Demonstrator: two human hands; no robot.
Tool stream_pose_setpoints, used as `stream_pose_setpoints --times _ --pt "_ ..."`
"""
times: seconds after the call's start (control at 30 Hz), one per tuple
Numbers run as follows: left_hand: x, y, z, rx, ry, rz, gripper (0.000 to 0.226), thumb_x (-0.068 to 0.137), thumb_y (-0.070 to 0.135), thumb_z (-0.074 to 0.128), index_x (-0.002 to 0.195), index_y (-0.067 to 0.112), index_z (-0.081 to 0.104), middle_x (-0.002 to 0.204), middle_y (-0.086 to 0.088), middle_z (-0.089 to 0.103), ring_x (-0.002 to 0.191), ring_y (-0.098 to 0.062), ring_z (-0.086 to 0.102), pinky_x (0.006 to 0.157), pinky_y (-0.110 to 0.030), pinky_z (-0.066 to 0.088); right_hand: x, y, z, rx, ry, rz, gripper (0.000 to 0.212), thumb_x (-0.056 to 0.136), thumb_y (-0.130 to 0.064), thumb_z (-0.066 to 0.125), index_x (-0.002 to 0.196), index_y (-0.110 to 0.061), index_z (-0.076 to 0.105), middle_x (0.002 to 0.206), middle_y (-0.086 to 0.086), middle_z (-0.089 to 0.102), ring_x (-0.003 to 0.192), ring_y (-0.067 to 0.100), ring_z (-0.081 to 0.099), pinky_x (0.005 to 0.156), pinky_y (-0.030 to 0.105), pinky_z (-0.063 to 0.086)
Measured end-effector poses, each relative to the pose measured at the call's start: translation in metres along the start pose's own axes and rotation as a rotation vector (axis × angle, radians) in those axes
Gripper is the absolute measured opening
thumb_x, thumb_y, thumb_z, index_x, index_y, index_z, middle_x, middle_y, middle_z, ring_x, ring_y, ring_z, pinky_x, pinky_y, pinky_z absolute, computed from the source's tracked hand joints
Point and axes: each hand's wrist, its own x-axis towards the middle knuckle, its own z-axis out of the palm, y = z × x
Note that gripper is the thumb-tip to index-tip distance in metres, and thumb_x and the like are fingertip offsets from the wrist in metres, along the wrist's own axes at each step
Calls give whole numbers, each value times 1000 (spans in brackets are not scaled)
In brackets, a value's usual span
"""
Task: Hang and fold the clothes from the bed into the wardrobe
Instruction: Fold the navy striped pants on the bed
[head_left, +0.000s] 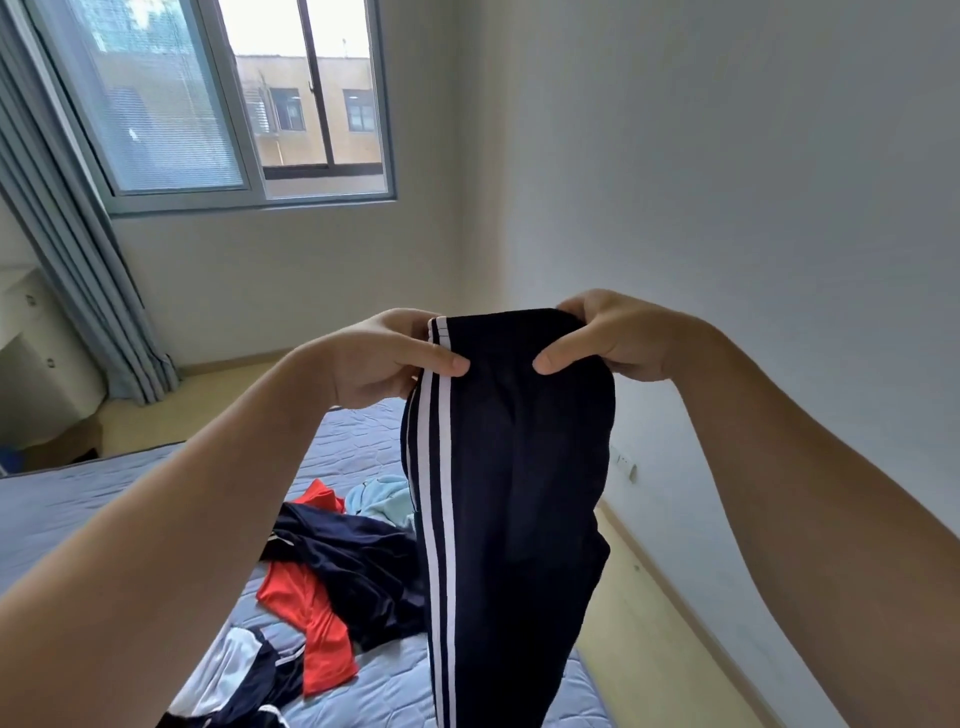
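Observation:
I hold a pair of dark navy trousers with white side stripes (509, 467) up in front of me, hanging down over the bed. My left hand (384, 358) pinches the top edge at the striped side, thumb in front. My right hand (608, 338) pinches the other end of the top edge. Below, on the blue-grey quilted bed (358, 447), lies a pile of clothes: a red garment (306, 608), a dark navy garment (358, 561), a light blue garment (382, 499) and a navy-and-white piece (244, 670).
A window (234, 104) with a grey-blue curtain (88, 280) is at the upper left. A white cabinet (36, 358) stands at the left edge. A plain white wall (727, 182) runs along the right, with a strip of floor (649, 623) between it and the bed.

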Motion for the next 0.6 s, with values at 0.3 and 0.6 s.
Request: stream_pose_setpoints --times 0.3,0.6 --pt "129 -40 -69 180 238 -195 31 78 3 82 107 12 75 103 -6 76 95 -22 70 82 -33 59 150 62 -62 -27 14 109 34 79 -16 84 106 -14 63 92 6 72 82 23 70 54 29 54" --pt "304 -53 -134 417 877 -262 20 80 0 79 91 12 67 83 -9 69 57 -24 72 40 -21 47 344 132 -129 -88 253 -90 46 87 -13 73 125 -22 47 110 -1 55 100 23 61 76 34 62"
